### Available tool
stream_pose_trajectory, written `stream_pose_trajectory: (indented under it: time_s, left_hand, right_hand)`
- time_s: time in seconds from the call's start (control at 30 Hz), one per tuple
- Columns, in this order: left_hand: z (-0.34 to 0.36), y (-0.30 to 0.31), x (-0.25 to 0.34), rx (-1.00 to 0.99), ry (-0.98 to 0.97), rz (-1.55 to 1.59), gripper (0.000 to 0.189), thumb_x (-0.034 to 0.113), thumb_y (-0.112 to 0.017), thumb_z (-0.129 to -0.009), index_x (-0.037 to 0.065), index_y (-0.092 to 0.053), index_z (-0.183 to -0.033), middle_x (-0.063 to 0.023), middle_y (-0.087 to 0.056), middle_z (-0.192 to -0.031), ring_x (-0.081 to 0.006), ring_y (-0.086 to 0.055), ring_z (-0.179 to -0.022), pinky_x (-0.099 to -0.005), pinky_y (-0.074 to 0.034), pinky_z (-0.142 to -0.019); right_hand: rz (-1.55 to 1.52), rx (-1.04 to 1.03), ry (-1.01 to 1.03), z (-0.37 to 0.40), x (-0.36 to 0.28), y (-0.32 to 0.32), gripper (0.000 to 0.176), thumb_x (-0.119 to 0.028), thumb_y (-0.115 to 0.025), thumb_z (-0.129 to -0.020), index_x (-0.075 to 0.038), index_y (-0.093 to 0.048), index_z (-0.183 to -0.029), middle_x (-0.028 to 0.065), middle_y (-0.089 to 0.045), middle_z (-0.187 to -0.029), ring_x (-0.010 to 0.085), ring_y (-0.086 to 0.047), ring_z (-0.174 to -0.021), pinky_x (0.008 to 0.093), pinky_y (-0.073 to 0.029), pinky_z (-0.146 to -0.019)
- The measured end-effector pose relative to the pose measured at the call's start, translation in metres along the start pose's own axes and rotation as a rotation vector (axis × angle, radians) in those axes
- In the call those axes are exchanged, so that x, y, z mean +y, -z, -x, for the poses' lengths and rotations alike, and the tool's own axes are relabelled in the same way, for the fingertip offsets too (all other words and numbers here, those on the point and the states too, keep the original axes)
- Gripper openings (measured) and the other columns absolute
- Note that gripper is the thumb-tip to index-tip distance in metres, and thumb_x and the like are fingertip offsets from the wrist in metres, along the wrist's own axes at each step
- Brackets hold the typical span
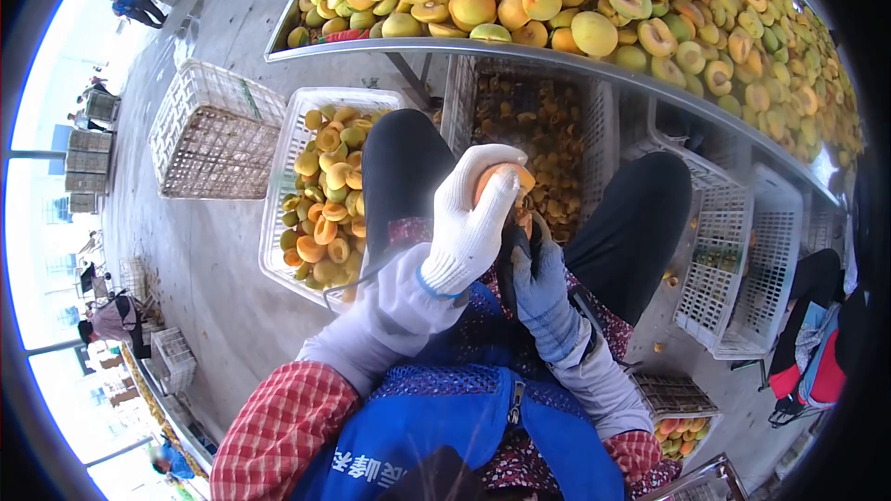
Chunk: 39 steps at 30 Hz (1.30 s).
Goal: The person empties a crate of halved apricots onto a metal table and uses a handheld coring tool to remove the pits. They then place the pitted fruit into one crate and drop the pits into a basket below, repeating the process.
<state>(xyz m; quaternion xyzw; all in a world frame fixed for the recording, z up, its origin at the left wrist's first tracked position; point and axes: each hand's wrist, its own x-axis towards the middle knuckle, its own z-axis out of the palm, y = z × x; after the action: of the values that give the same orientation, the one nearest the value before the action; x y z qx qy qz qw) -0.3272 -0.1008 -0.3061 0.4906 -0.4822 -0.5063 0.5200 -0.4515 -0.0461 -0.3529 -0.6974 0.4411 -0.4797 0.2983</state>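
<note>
My left hand (pixel 467 227), in a white knitted glove, is closed around an orange-yellow peach half (pixel 510 180) above my lap. Just below it, my right hand (pixel 541 292), in a grey-blue glove with dark, stained fingers, is closed close to the fruit. What the right fingers grip is hidden, and a small brownish piece shows at their tips. Between my knees stands a crate (pixel 601 144) with many brownish pieces inside. Beside my left knee, a white basket (pixel 271 232) holds yellow and orange peach halves.
A metal-edged table (pixel 390 44) heaped with halved peaches spans the front. An upright white crate (pixel 218 144) stands at left, more crates (pixel 756 269) at right. A seated person (pixel 817 343) is at far right, and a peach crate (pixel 682 399) sits behind my right elbow.
</note>
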Motion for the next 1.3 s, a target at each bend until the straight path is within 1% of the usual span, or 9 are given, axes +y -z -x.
stream_pose_trajectory:
  time_s: [0.17,0.27,0.37,0.53,0.63,0.8,0.9,1.23,1.3]
  left_hand:
    - [-0.007,0.001,0.006,-0.059,-0.091,-0.195,0.021,0.011,-0.050,-0.095,-0.001,-0.060,-0.109,-0.0078,-0.066,-0.088,-0.0103,-0.061,-0.073,-0.0233,-0.050,-0.065]
    - [-0.010,0.002,0.009,-0.094,-0.065,-0.247,0.019,0.007,-0.051,-0.092,-0.002,-0.062,-0.105,-0.0073,-0.067,-0.085,-0.0098,-0.062,-0.073,-0.0243,-0.050,-0.066]
    - [-0.012,0.002,0.004,-0.111,-0.001,-0.203,0.018,0.009,-0.052,-0.093,-0.002,-0.062,-0.104,-0.0069,-0.067,-0.084,-0.0101,-0.062,-0.071,-0.0246,-0.050,-0.065]
    - [-0.021,0.003,0.019,-0.199,0.214,-0.506,0.019,0.013,-0.053,-0.095,-0.002,-0.062,-0.101,-0.0065,-0.066,-0.080,-0.0101,-0.061,-0.068,-0.0241,-0.049,-0.064]
    - [-0.013,-0.002,0.010,-0.097,0.206,-0.275,0.017,0.015,-0.056,-0.095,0.000,-0.063,-0.098,-0.0066,-0.066,-0.079,-0.0103,-0.060,-0.067,-0.0251,-0.049,-0.063]
    - [0.000,-0.004,-0.010,0.005,0.128,-0.054,0.018,0.017,-0.058,-0.095,0.000,-0.063,-0.099,-0.0061,-0.066,-0.081,-0.0098,-0.059,-0.068,-0.0250,-0.048,-0.063]
    - [0.001,0.001,-0.008,-0.071,0.109,-0.105,0.018,0.016,-0.056,-0.096,0.000,-0.062,-0.102,-0.0065,-0.065,-0.084,-0.0104,-0.060,-0.070,-0.0256,-0.049,-0.065]
    - [-0.005,0.013,-0.007,-0.225,0.375,0.108,0.023,0.018,-0.055,-0.096,-0.002,-0.059,-0.107,-0.0094,-0.063,-0.085,-0.0149,-0.062,-0.071,-0.0288,-0.054,-0.064]
    - [0.001,0.005,-0.015,-0.149,0.310,0.097,0.022,0.018,-0.056,-0.096,-0.001,-0.060,-0.106,-0.0087,-0.064,-0.083,-0.0132,-0.061,-0.069,-0.0270,-0.052,-0.063]
  right_hand:
    - [-1.082,0.071,-0.759,0.031,0.019,-0.015,0.032,-0.022,-0.050,-0.101,-0.003,-0.049,-0.128,0.0116,-0.059,-0.105,0.0164,-0.059,-0.087,0.0278,-0.050,-0.074]
    - [-1.119,-0.009,-0.992,0.021,0.013,-0.006,0.027,-0.027,-0.049,-0.102,-0.007,-0.052,-0.121,0.0072,-0.060,-0.091,0.0140,-0.059,-0.071,0.0249,-0.049,-0.059]
    - [-0.848,-0.140,-1.068,0.028,0.020,-0.005,0.031,-0.015,-0.046,-0.102,-0.003,-0.048,-0.130,0.0105,-0.057,-0.111,0.0156,-0.057,-0.093,0.0262,-0.048,-0.078]
    - [-0.611,0.256,-0.558,0.021,0.025,-0.043,0.038,-0.051,-0.045,-0.100,-0.015,-0.053,-0.095,0.0007,-0.045,-0.052,0.0117,-0.037,-0.033,0.0260,-0.028,-0.030]
    - [-0.927,-0.038,-0.994,0.010,0.004,-0.011,0.037,-0.051,-0.045,-0.100,-0.015,-0.053,-0.096,0.0007,-0.047,-0.054,0.0120,-0.039,-0.034,0.0259,-0.030,-0.030]
    - [-1.158,-0.048,-1.196,0.013,-0.004,-0.005,0.033,-0.047,-0.047,-0.101,-0.015,-0.055,-0.104,0.0027,-0.054,-0.065,0.0131,-0.047,-0.040,0.0262,-0.037,-0.034]
    - [-1.061,0.030,-0.861,0.027,0.018,-0.015,0.030,-0.031,-0.050,-0.102,-0.010,-0.055,-0.122,0.0087,-0.062,-0.087,0.0156,-0.062,-0.067,0.0271,-0.051,-0.056]
    - [-0.061,-0.101,-0.032,0.026,0.022,-0.007,0.045,-0.006,-0.049,-0.099,0.009,-0.034,-0.138,0.0172,-0.060,-0.113,0.0169,-0.064,-0.090,0.0282,-0.054,-0.075]
    - [-0.590,0.031,-0.492,0.033,0.012,-0.014,0.044,-0.005,-0.050,-0.098,0.010,-0.036,-0.137,0.0203,-0.058,-0.118,0.0186,-0.061,-0.098,0.0282,-0.051,-0.083]
